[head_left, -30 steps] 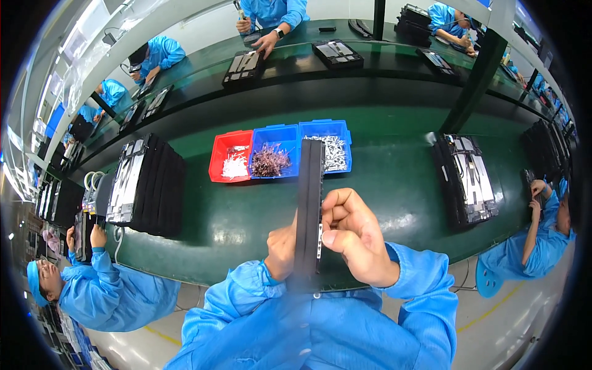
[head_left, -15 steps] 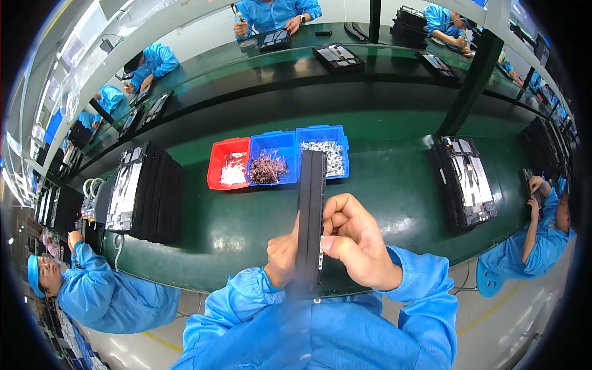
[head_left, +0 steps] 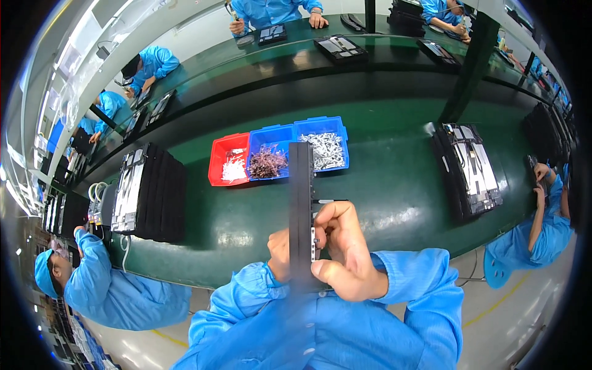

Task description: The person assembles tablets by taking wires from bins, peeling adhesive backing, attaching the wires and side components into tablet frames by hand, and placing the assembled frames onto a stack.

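Main delta: right hand [head_left: 351,259] has spread at the edge of the black unit [head_left: 300,203]. Thumb was up close to the fingers over the pale perforated strip [head_left: 313,246]; now it's lower, around 5 o'clock from the unit's middle, fingers curled near 4, and more of the strip shows between them. Can't tell if the right fingertips are pinching anything small. New in view: slim dark piece [head_left: 333,201] sticking out toward 3 o'clock, just above the index finger; loose, attached or a tool, can't tell. Unit is on edge, held up at the near side of the bench [head_left: 234,228], left hand [head_left: 280,253] clasping it from 8 o'clock, fingers hidden behind. My read: strip work is mid-step, right grip being reset, nothing finished. Around the unit: red bin [head_left: 220,150] at 10, middle blue bin [head_left: 271,134] at 11, right blue bin [head_left: 319,125] just past 12, slab stacks at 9 (left stack [head_left: 163,197]) and nearly 3 (right stack [head_left: 472,166]).
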The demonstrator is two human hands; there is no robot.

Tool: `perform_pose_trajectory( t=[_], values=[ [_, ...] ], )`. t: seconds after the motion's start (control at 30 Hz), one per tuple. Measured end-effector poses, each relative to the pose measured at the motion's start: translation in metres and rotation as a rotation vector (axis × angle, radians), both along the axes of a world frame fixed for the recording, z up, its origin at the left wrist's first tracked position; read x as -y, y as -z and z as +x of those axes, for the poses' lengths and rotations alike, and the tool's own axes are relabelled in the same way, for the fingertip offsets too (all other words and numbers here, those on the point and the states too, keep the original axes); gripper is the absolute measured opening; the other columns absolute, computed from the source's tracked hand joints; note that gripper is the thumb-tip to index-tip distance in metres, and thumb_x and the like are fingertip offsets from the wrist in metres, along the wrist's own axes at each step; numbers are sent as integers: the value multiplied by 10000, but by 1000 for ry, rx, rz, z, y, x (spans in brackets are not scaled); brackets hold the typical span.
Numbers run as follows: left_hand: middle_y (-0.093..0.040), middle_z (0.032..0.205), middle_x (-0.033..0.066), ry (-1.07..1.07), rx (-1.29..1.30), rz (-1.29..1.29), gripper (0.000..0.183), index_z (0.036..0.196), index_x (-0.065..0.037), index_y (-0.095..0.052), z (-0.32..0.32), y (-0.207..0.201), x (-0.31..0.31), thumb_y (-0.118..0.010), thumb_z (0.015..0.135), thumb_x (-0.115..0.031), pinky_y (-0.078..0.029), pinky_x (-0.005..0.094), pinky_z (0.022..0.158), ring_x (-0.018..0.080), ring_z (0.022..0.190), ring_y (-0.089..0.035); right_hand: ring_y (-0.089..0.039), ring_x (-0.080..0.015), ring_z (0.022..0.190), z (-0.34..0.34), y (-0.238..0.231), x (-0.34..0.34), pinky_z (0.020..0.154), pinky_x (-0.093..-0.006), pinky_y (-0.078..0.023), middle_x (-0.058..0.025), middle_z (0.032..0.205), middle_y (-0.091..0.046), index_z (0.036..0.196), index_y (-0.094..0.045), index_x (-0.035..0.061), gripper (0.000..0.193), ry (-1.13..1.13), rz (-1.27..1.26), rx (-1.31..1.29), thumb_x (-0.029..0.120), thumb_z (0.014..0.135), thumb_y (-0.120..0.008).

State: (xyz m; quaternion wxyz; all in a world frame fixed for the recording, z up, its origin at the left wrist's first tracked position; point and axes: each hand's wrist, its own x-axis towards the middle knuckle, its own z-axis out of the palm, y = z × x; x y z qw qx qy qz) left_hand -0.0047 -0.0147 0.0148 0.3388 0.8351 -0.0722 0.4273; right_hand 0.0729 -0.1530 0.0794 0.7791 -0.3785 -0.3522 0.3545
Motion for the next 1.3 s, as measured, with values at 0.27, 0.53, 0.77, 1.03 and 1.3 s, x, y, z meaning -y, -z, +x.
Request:
perform_pose_trajectory(
  t=[0.27, 0.53, 0.77, 1.03, 1.3],
  values=[
    [-711, 818, 86, -41, -5, 17, 223, 972, -15, -707, -7, 18, -5, -773, 763, -57, -540, 330, 550, 235, 659, -713, -504, -112, 952, 17, -1, 0, 865, -294, -455, -40, 995, -490, 1358, -393, 46, 576, -54, -75, 72, -23, 857, -667],
    [-763, 884, 125, -113, -67, 21, 511, 1298, 74, -665, -9, 28, -6, -769, 809, -30, -579, 332, 566, 242, 675, -751, -524, -100, 882, 25, -15, -2, 804, -276, -449, -57, 996, -566, 1241, -428, 25, 370, -41, -107, -2, -12, 904, -575],
    [-776, 897, 106, -128, -157, -139, 660, 1438, 116, -542, -11, 82, -5, -759, 836, -45, -582, 310, 558, 203, 664, -752, -487, -94, 866, 23, -10, 2, 785, -263, -437, -45, 996, -531, 1274, -379, 38, 458, -44, -129, 6, 5, 862, -577],
    [-769, 941, 73, 73, -52, -23, 425, 1257, 16, -663, -8, 40, -9, -758, 854, -81, -586, 331, 628, 207, 752, -756, -427, -160, 975, -9, -7, 12, 896, -345, -397, -75, 1103, -441, 1388, -303, 41, 728, 49, -123, -71, 93, 769, -683],
    [-723, 1103, 105, -60, -367, -300, 330, 1207, 9, -662, -103, 93, -38, -737, 935, -163, -565, 370, 831, 213, 943, -703, -637, -202, 1031, 30, -3, 36, 893, -328, -456, -140, 1224, -616, 1369, -448, 0, 599, 109, 108, 441, 74, 878, -783]
  ],
)
